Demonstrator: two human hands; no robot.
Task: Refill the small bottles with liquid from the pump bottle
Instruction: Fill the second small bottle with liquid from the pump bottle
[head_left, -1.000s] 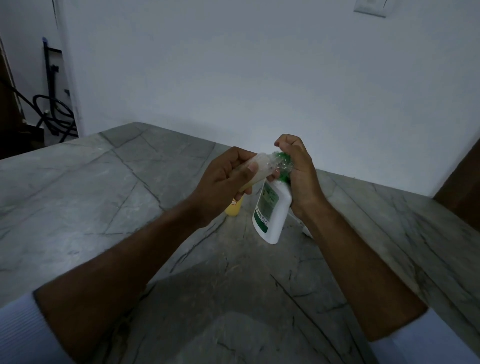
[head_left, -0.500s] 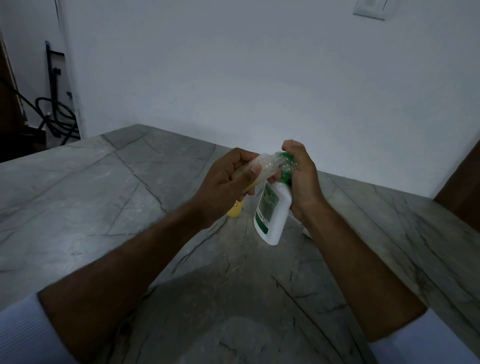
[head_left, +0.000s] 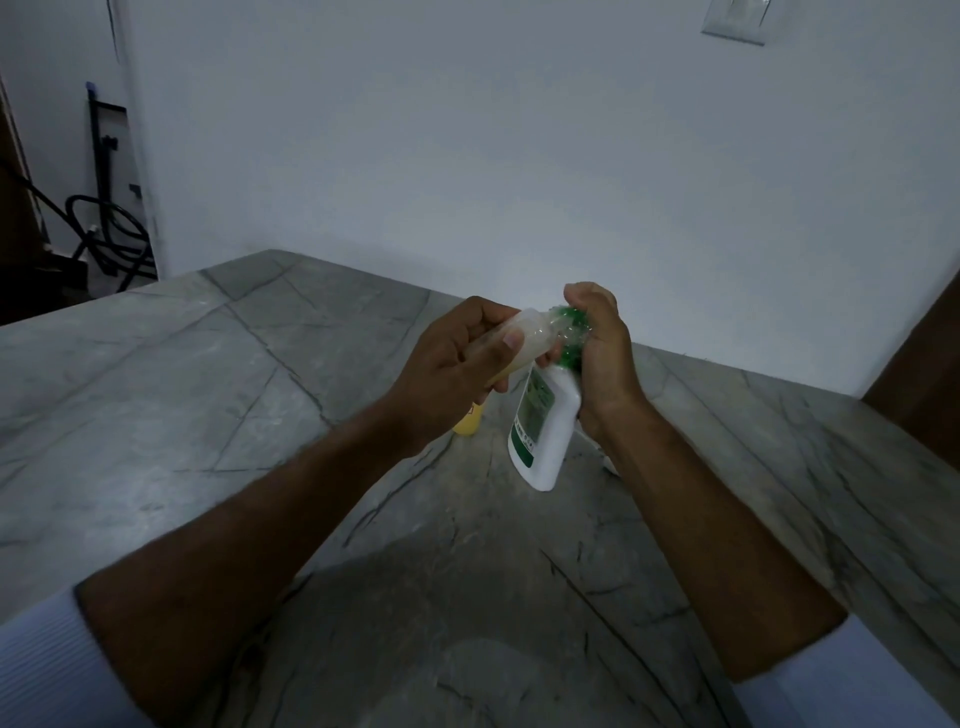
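A: Pump bottle (head_left: 543, 434) is off the table (head_left: 260, 395), tilted, base toward the camera, white body with a green label. Right hand (head_left: 602, 353) wraps the green pump head (head_left: 574, 332), fingers (head_left: 589, 299) curled over the top.

B: And the small one?

A: Small bottle (head_left: 524, 338) is in the left hand (head_left: 457, 369), lying nearly sideways, mouth up against the pump nozzle. Fingers and thumb curled round its body. Translucent, with pale liquid in it; exact level is hard to read.

B: So mid-fill?

A: My read, yes. Pumping step, nozzle to mouth. Can't see whether liquid is flowing.

B: Anything else out there?

A: Yellow bottle (head_left: 470, 421) stands on the table just behind the left hand, mostly hidden. Grey veined stone table, white wall (head_left: 467, 156) behind.

B: Next move?

A: Likely more presses on the head while keeping mouth and nozzle lined up. Both are held in the air, so a slip means a spill. Then cap it and take the next bottle.
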